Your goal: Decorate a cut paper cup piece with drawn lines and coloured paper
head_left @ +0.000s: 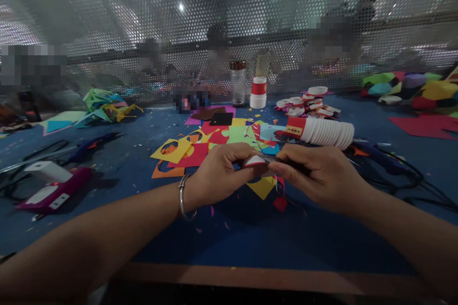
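Note:
My left hand (pixel 222 171), with a silver bangle at the wrist, pinches a small white piece of paper cup (pixel 255 160) with a red edge. From the right, my right hand (pixel 318 176) meets it, thumb and fingers closed round something thin and dark that its fingers mostly hide. The fingertips of both hands are close together above the blue table (pixel 250 238). Under and behind them lie coloured paper sheets, among them a yellow sheet (pixel 171 148) with a round hole cut out. A stack of white and red paper cups (pixel 327 133) lies on its side behind my right hand.
A glass bottle (pixel 238 86) and upright cups (pixel 258 93) stand at the back. Cut cup pieces (pixel 307 103) are piled to their right. Cabled glue guns (pixel 89 147) (pixel 384 157) lie on both sides. A purple power strip (pixel 59 190) sits left.

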### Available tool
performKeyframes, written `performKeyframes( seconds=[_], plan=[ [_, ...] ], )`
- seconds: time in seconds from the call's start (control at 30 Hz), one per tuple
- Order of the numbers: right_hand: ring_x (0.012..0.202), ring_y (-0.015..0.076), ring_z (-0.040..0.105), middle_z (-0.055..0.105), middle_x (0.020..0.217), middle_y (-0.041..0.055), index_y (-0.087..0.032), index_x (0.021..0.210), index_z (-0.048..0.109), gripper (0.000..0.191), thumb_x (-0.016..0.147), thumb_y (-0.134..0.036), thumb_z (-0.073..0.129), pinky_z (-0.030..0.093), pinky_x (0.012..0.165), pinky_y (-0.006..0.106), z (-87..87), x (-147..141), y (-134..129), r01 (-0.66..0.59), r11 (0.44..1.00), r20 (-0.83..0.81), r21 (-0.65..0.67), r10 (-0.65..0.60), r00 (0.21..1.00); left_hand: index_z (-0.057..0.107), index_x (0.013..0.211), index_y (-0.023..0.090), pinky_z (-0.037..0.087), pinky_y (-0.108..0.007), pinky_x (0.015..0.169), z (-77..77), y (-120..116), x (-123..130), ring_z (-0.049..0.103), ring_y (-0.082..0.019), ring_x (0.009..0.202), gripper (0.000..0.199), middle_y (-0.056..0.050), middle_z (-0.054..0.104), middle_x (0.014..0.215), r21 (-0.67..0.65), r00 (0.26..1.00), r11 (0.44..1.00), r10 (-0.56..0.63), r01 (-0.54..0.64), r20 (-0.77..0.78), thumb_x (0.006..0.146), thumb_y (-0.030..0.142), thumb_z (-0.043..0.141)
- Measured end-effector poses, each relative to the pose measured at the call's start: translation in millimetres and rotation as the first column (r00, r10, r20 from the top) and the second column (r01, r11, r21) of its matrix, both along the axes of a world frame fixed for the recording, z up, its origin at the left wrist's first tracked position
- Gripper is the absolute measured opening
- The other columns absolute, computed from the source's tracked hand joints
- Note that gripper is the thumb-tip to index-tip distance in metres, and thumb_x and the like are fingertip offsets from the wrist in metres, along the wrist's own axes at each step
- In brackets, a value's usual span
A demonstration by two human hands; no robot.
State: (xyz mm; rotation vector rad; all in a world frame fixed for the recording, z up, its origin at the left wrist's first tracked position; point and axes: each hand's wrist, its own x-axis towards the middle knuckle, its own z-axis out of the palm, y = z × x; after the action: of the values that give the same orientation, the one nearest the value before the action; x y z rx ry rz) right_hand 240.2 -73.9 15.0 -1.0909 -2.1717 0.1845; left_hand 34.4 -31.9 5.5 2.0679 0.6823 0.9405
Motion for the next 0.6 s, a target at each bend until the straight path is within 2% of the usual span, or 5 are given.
performKeyframes(
  seconds=[0.13,0.23,0.4,0.6],
  plan=[
    [0.051,0.0105,0.039,0.045,0.058,-0.0033,-0.021,0.072,0.053,0.042,0.096,-0.055,0.050,0.029,0.049,0.026,1.4,2.1,3.9,0.092,0.992,-0.052,-0.085,-0.096,0.994,0.067,0.072,0.015,0.042,-0.023,0.059,-0.6,2.2,1.1,0.053,-0.010,0.063,0.012,0.001,0.062,0.067,-0.157,0.999,0.987,-0.029,0.032,0.024,0.079,0.024,0.066],
    [0.055,0.0124,0.039,0.044,0.062,-0.0022,-0.021,0.071,0.052,0.050,0.094,-0.066,0.048,0.030,0.052,0.028,3.4,4.9,9.2,0.154,0.978,-0.112,-0.138,-0.170,0.979,0.069,0.080,0.014,0.044,-0.022,0.062,-1.6,4.5,1.9,0.055,-0.010,0.066,0.011,0.001,0.064,0.072,-0.291,0.997,0.955,-0.039,0.057,0.067,0.076,0.024,0.070],
    [0.055,0.0121,0.036,0.039,0.062,-0.0029,-0.021,0.068,0.052,0.057,0.091,-0.072,0.046,0.027,0.051,0.029,3.5,7.7,16.5,0.136,0.961,-0.144,-0.240,-0.173,0.974,0.066,0.090,0.014,0.047,-0.022,0.065,-4.0,5.4,4.0,0.059,-0.010,0.071,0.025,-0.001,0.068,0.083,-0.484,0.988,0.871,-0.010,0.083,0.151,0.073,0.027,0.078],
    [0.053,0.0113,0.037,0.042,0.061,-0.0029,-0.021,0.069,0.053,0.060,0.089,-0.076,0.044,0.027,0.050,0.028,2.1,7.6,19.7,0.135,0.927,-0.121,-0.351,-0.188,0.975,0.063,0.093,0.015,0.045,-0.020,0.058,-5.4,5.5,7.0,0.059,-0.008,0.067,0.029,0.000,0.066,0.082,-0.603,0.971,0.791,0.051,0.102,0.232,0.069,0.021,0.078]
  ],
)
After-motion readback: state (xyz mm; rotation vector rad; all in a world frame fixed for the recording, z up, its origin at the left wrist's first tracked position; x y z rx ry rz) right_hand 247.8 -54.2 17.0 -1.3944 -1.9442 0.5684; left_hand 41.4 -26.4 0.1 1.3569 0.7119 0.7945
